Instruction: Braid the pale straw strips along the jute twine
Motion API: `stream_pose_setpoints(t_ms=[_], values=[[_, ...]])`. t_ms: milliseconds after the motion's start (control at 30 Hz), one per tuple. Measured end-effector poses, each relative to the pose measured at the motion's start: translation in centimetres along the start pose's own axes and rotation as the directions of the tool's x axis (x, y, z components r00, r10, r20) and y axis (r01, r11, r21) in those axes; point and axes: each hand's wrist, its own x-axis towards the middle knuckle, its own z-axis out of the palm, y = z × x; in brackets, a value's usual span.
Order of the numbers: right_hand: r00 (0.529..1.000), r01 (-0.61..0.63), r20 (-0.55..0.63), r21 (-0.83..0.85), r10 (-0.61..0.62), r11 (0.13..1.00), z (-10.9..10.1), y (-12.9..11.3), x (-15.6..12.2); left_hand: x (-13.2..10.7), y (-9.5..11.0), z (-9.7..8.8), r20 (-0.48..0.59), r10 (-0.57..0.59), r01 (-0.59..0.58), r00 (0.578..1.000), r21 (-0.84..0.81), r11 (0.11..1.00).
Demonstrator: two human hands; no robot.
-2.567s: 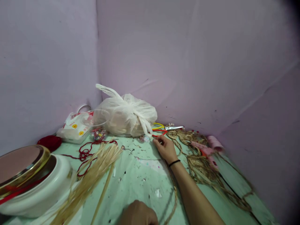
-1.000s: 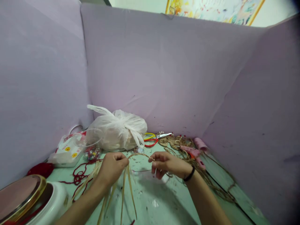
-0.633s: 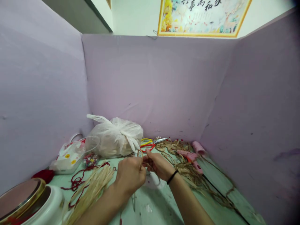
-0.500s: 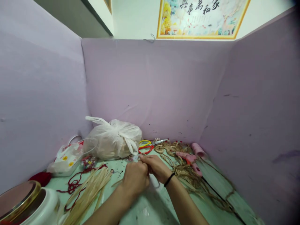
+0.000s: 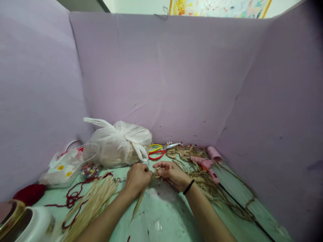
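My left hand (image 5: pixel 138 176) is closed above the middle of the table, pinching a pale raffia strip (image 5: pixel 138 205) whose tail hangs down below the fist. Just to its right, my right hand (image 5: pixel 174 174), with a black band at the wrist, grips a small braided straw piece (image 5: pixel 156 173) between thumb and fingers. The fingers partly cover that piece, so its full shape is hidden. A small gap separates the two hands. Scissors (image 5: pixel 161 150) with red and yellow handles lie just beyond them.
Left: a raffia bundle (image 5: pixel 94 203), red yarn (image 5: pixel 73 196), a bead bag (image 5: pixel 90 170) and a white jar (image 5: pixel 37 223). Behind stands a tied white plastic bag (image 5: pixel 121 143). Right: a pink glue gun (image 5: pixel 204 163) with its cord, tangled twine (image 5: pixel 205 183) and a pink thread spool (image 5: pixel 214 154). Purple panels enclose the table.
My hands, pressed together before, have moved apart, revealing the braided piece in the right and the hanging raffia strip under the left. The camera view has tilted downward.
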Motion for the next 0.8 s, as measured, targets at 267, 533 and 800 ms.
stream_pose_setpoints(t_ms=[267, 533, 800], values=[[0.997, 0.044, -0.071, 0.048, -0.041, 0.998, 1.6, 1.1, 0.8, 0.1, -1.0, 1.9, -0.220, -0.002, -0.052, 0.975, -0.239, 0.970], [0.970, 0.234, -0.034, -0.144, -0.241, 0.962, 1.8, 1.5, 1.2, 0.4, -0.7, 1.8, -0.217, -0.095, 0.010, 0.972, -0.366, 0.931], [0.942, 0.214, -0.220, -0.186, -0.253, 0.959, 0.7, 1.9, 1.6, 0.6, -0.5, 1.9, -0.120, 0.031, -0.085, 0.992, -0.481, 0.873]])
